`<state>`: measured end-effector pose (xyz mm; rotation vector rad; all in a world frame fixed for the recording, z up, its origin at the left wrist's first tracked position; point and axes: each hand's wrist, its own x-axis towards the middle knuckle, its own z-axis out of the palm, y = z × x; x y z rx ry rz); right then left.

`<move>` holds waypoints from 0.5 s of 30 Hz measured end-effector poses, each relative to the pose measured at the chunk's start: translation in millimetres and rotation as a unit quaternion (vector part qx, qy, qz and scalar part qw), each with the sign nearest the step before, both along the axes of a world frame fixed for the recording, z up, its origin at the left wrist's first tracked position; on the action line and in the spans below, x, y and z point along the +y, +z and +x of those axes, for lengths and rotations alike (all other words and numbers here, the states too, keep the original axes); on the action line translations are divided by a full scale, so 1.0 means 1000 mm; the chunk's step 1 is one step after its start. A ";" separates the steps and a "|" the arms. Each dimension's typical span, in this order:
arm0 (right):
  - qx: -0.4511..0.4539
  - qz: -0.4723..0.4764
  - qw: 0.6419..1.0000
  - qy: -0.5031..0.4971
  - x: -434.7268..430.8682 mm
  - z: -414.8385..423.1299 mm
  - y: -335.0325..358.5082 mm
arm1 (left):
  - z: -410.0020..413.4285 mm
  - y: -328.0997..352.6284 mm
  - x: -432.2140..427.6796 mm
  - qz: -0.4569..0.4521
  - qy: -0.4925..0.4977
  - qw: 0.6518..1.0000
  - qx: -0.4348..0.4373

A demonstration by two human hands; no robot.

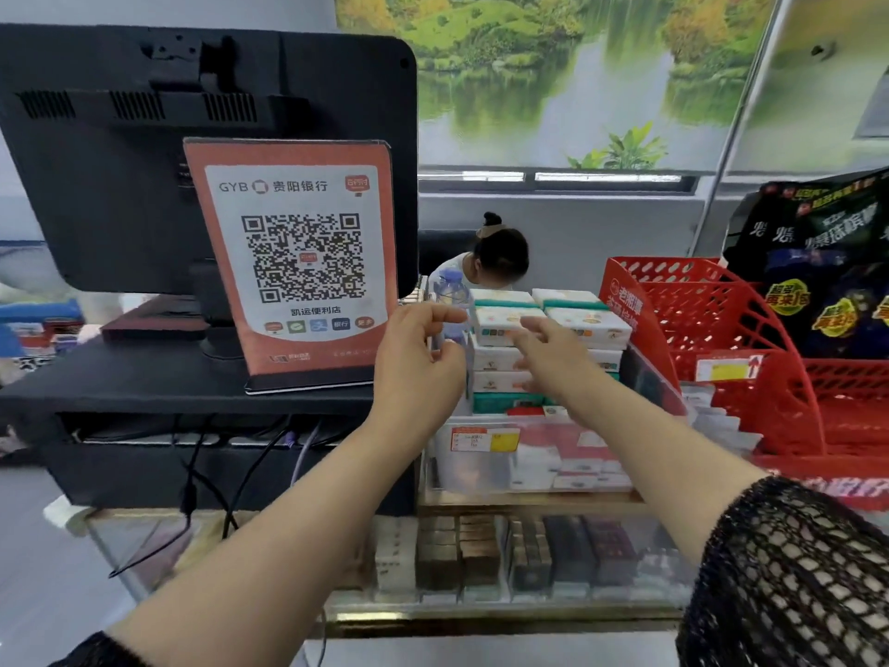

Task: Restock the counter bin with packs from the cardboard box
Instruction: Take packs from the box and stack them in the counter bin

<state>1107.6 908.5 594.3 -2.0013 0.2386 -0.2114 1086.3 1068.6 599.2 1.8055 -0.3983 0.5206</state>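
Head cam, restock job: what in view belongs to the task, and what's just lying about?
Job: left hand, right hand, stacked packs, clear counter bin. The cardboard box is not in view.
Lying about: QR sign, monitor, water bottle, red baskets, black snack bags.

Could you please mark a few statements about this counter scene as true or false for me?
1. White and green packs are stacked several layers high. True.
2. The QR code stand is right of the packs. False: it stands to their left.
3. The right hand holds a pack lifted clear of the stack. False: its straight fingers reach to the stack and hold nothing.
4. The baskets on the right are red. True.
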 end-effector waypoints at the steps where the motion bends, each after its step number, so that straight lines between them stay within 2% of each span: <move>1: -0.018 0.027 0.999 -0.013 0.006 -0.007 0.003 | -0.003 0.001 0.003 -0.003 -0.006 1.000 0.008; 9: -0.135 0.115 0.982 -0.069 0.064 -0.065 0.005 | -0.038 -0.014 0.025 -0.027 -0.044 0.997 0.049; 15: -0.179 0.124 0.975 -0.054 0.099 -0.118 -0.038 | -0.079 -0.069 0.053 0.003 0.005 0.997 0.082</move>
